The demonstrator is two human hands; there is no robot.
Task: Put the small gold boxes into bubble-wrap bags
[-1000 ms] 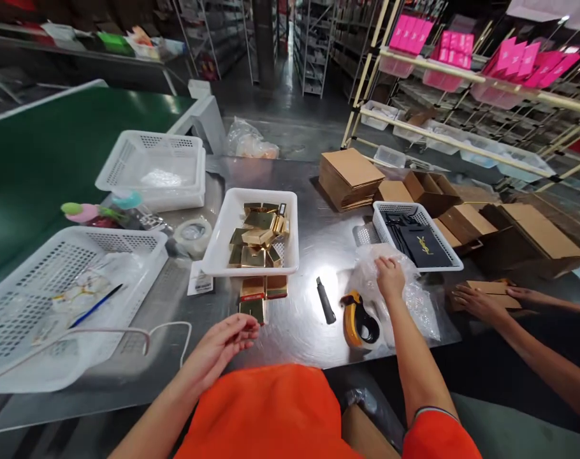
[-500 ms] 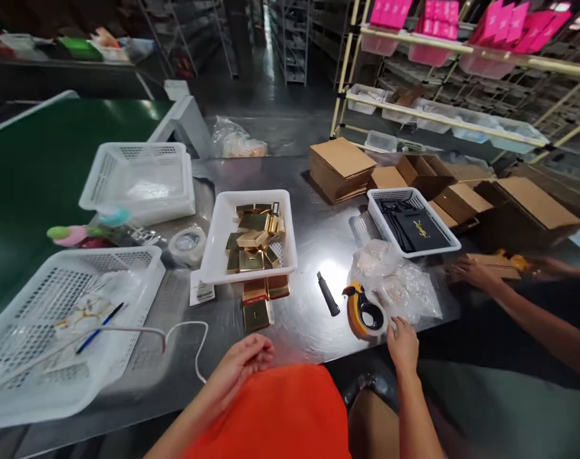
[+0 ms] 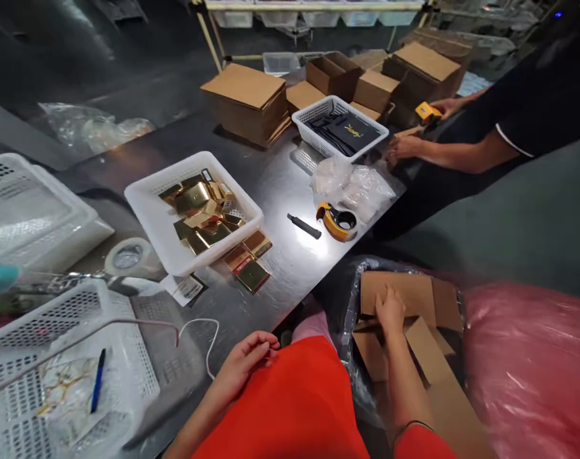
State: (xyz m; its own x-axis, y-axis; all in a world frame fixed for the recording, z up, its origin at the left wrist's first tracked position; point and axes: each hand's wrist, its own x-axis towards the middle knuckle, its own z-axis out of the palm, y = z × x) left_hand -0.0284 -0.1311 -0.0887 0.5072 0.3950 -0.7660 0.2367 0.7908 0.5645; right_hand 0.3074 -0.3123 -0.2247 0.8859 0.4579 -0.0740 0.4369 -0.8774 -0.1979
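Observation:
My left hand hovers at the table's front edge by my red apron, its fingers curled together with nothing visible in them. Down to the right, my right hand has its bent fingers on a brown cardboard box, which lies among other cardboard in a bin lined with plastic. The fingertips are partly hidden. On the table, a white basket holds several gold boxes. More gold boxes lie in front of it. A black cutter or marker and a yellow tape dispenser are nearby.
Behind the bubble wrap stands a basket of black pouches. Stacked cardboard sits at the back. A co-worker's hand is at the right. A pink plastic bag adjoins the bin. White baskets fill the left.
My view has turned right and down. My right hand has left the table edge beside the tape dispenser and reached down into the bin of cardboard. The left hand stays near my apron.

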